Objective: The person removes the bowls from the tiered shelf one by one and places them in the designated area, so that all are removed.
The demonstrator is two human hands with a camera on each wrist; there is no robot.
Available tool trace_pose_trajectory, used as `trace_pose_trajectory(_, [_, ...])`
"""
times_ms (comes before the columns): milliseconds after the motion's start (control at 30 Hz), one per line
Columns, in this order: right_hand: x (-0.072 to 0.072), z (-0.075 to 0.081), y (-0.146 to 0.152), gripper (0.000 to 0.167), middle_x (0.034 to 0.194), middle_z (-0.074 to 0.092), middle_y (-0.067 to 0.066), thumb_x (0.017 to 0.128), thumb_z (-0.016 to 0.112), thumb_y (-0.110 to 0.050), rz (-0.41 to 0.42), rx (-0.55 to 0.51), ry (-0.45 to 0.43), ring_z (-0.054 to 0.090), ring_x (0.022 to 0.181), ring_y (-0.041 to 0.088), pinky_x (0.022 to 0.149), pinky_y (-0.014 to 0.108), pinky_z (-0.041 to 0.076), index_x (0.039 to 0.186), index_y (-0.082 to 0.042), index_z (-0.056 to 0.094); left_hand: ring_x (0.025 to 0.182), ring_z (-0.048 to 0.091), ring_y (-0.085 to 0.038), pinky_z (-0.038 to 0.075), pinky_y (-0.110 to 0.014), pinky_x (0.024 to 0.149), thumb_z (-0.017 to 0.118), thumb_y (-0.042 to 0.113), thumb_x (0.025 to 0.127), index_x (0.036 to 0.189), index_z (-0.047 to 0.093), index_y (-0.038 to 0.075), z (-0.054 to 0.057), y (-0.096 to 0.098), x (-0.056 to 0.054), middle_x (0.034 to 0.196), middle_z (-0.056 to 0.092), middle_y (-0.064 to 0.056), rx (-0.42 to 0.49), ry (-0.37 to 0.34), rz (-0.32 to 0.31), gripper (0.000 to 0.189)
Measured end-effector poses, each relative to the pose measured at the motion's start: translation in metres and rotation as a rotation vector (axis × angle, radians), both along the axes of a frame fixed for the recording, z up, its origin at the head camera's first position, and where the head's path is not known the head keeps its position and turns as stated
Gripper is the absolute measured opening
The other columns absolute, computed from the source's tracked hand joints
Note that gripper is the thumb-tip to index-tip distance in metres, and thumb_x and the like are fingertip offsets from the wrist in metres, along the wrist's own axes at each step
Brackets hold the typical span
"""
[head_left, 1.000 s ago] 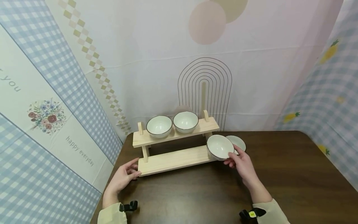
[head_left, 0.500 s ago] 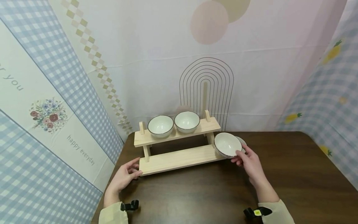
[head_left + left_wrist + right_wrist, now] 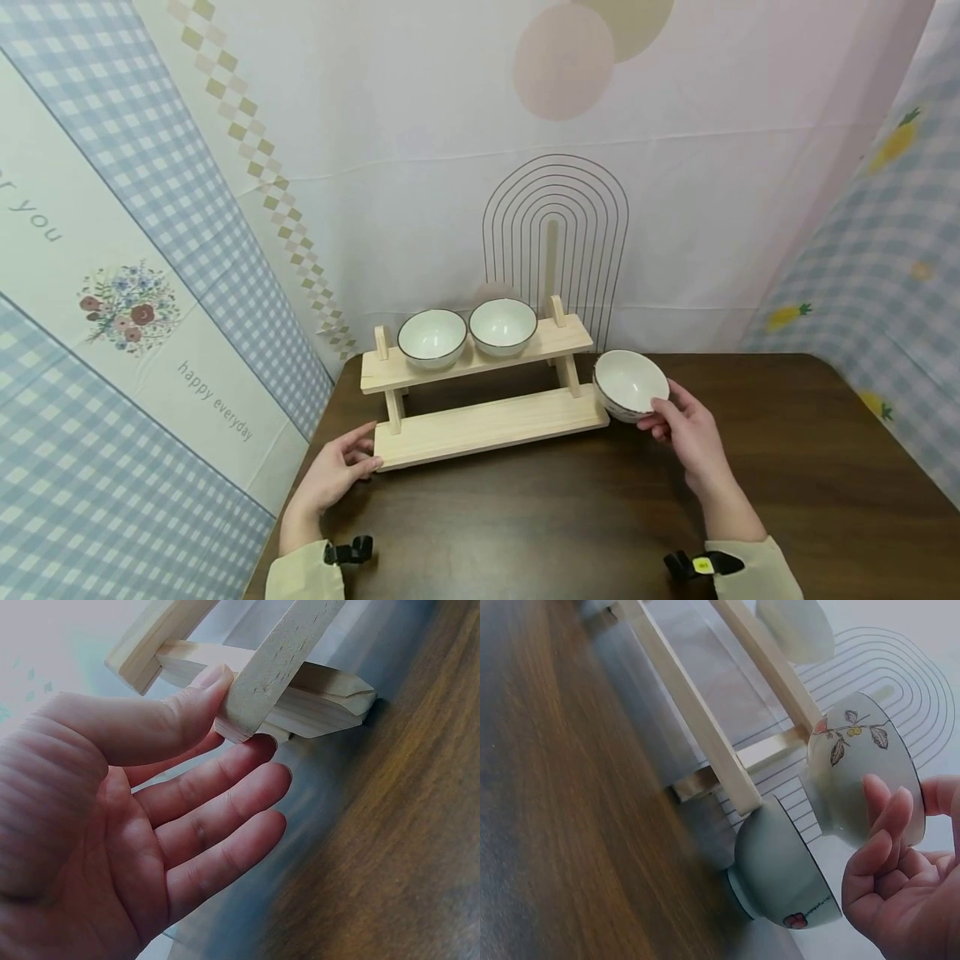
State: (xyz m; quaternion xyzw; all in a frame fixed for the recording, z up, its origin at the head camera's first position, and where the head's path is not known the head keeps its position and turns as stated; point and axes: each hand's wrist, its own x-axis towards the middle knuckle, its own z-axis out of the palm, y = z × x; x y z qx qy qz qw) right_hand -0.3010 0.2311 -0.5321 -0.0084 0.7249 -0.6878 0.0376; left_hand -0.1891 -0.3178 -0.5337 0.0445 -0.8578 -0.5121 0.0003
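While the right hand (image 3: 690,433) grasps a white bowl (image 3: 631,384) just right of the wooden rack (image 3: 480,421), that bowl hides a second bowl (image 3: 780,874) on the bench (image 3: 787,467) from the head view. Left hand (image 3: 330,475), fingers released, touches the rack's near-left corner. Left wall reads "happy everyday" (image 3: 213,402).

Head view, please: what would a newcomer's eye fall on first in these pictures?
Most likely the white bowl that the right hand holds tilted above the dark table, just off the right end of the two-tier wooden rack. Next come the two bowls side by side on the rack's upper shelf. The left hand touches the lower shelf's left end.
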Motion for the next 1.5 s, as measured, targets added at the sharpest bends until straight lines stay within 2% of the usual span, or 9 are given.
trace_pose_trajectory(267, [-0.004,-0.004,0.007,0.072,0.081,0.077,-0.006,0.114,0.055,-0.027,-0.017,0.016,-0.010,0.066,0.070,0.004,0.065,0.023,0.054,0.171,-0.004,0.018,0.088,0.071,-0.021,0.061,-0.035,0.070,0.079,0.001,0.096,0.156,0.046,-0.010,-0.002,-0.001,0.000,0.117,0.068,-0.021,0.008,0.008,-0.015,0.069])
trace_pose_trajectory(433, [-0.008,-0.007,0.013,0.073,0.081,0.077,-0.007,0.114,0.054,-0.027,-0.037,0.022,-0.014,0.067,0.070,0.004,0.065,0.022,0.055,0.172,-0.006,0.016,0.088,0.071,-0.022,0.061,-0.034,0.070,0.079,0.001,0.096,0.156,0.047,-0.009,-0.002,-0.001,0.000,0.117,0.068,-0.021,0.004,0.006,-0.002,0.068])
trace_pose_trajectory(967, [-0.011,-0.009,0.027,0.075,0.078,0.077,-0.007,0.113,0.057,-0.025,-0.086,-0.113,-0.053,0.066,0.066,0.003,0.064,0.019,0.054,0.172,-0.007,0.014,0.088,0.071,-0.023,0.062,-0.035,0.070,0.077,-0.001,0.096,0.156,0.046,-0.009,-0.002,0.000,-0.001,0.116,0.067,-0.020,0.011,-0.001,0.005,0.068])
trace_pose_trajectory(1200, [-0.010,-0.010,0.036,0.074,0.078,0.077,-0.008,0.113,0.056,-0.027,-0.125,-0.092,-0.056,0.066,0.067,0.002,0.064,0.019,0.053,0.172,-0.005,0.017,0.087,0.071,-0.021,0.062,-0.034,0.072,0.078,-0.001,0.096,0.156,0.046,-0.009,-0.002,0.000,-0.001,0.118,0.067,-0.020,0.010,0.006,-0.014,0.068])
trace_pose_trajectory(1500, [-0.013,-0.014,0.048,0.071,0.080,0.078,-0.007,0.113,0.056,-0.027,-0.180,-0.112,-0.050,0.067,0.067,0.002,0.063,0.020,0.053,0.171,-0.004,0.021,0.086,0.071,-0.019,0.061,-0.034,0.071,0.078,-0.001,0.096,0.155,0.048,-0.009,-0.001,0.001,0.000,0.116,0.068,-0.020,0.005,0.005,-0.001,0.067])
